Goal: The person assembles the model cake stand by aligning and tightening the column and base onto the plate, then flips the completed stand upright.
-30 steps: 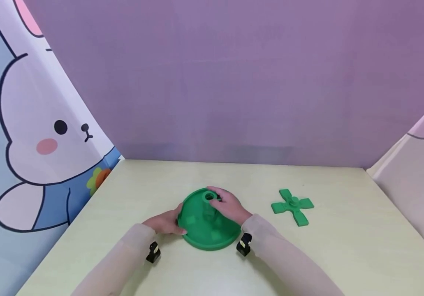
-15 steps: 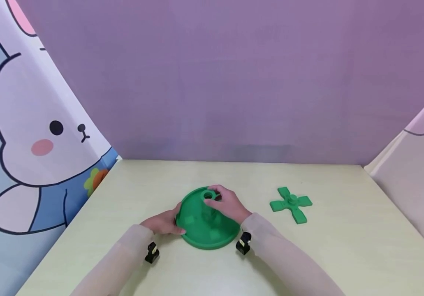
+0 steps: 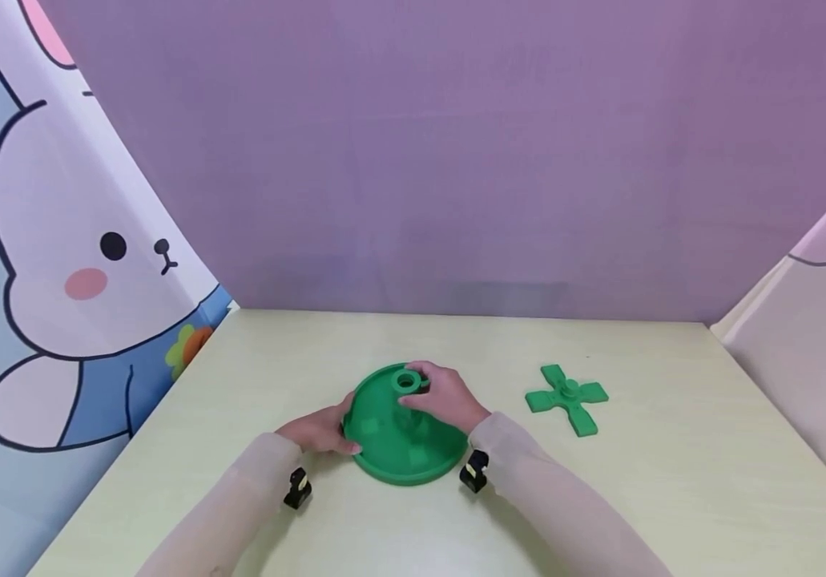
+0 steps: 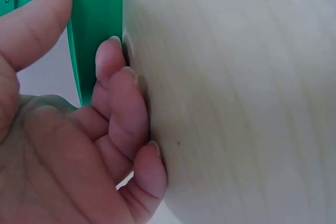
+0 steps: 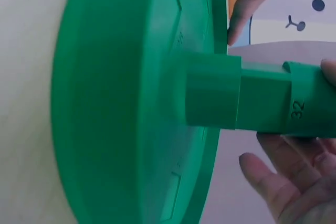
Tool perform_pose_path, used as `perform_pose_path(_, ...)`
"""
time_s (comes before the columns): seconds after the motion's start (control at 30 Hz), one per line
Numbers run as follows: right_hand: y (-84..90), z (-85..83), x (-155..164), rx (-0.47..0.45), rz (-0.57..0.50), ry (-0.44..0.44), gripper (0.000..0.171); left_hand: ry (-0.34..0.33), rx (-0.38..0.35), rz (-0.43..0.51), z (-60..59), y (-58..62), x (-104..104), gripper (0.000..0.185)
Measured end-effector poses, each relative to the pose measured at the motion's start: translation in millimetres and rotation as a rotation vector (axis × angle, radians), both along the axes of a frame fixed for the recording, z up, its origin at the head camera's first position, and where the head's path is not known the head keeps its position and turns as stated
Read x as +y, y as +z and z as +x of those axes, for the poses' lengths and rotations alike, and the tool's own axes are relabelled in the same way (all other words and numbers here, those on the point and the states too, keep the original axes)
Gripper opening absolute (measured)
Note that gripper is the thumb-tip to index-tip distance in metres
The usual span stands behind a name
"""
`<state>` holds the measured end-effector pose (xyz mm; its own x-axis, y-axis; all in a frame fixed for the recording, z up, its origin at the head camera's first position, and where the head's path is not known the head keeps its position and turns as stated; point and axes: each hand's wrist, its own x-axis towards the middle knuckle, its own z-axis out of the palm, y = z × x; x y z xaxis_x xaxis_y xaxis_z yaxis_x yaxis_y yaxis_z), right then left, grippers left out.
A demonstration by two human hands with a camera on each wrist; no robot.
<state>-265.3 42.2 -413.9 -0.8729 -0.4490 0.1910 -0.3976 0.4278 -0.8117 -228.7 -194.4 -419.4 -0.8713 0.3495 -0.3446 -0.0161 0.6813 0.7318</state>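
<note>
A round green dish-like base (image 3: 401, 469) with a raised rim lies on the table. From its middle stands a green post (image 5: 262, 100), topped by a hollow collar (image 3: 406, 381) marked 32 in the right wrist view. My right hand (image 3: 444, 397) pinches this collar between thumb and fingers. At the base's left edge, my left hand (image 3: 320, 429) grips the rim (image 4: 97, 19), thumb over the top and fingers curled against the outer side. Part of the post is hidden behind the right hand in the head view.
A flat green four-armed cross piece (image 3: 569, 394) with a round hub lies to the right on the pale wooden table (image 3: 665, 481). A purple backdrop (image 3: 456, 160) rises behind the table, and a rabbit-print cloth (image 3: 45, 240) hangs at the left.
My right thumb has shifted left and slightly lower on the collar, baring more of its top ring. The left hand keeps its hold on the rim; the base stays in place.
</note>
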Motion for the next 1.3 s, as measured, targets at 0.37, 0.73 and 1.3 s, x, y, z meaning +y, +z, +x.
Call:
perform_pose_path(0.37, 19.4, 0.2, 37, -0.146, 0.057, 0.06, 0.064, -0.002, -0.014, -0.044, -0.4, 1.6, 1, 0.1)
perform_pose_path(0.73, 35.3, -0.8, 108, -0.057, 0.171, -0.056, 0.052, -0.035, -0.034, -0.03, -0.3, -0.2, -4, 0.101)
perform_pose_path(1.3, 32.5, 10.4, 167, -0.112, 0.283, -0.154, 0.052, -0.053, -0.055, -0.003, -1.7, -3.9, -9, 0.102)
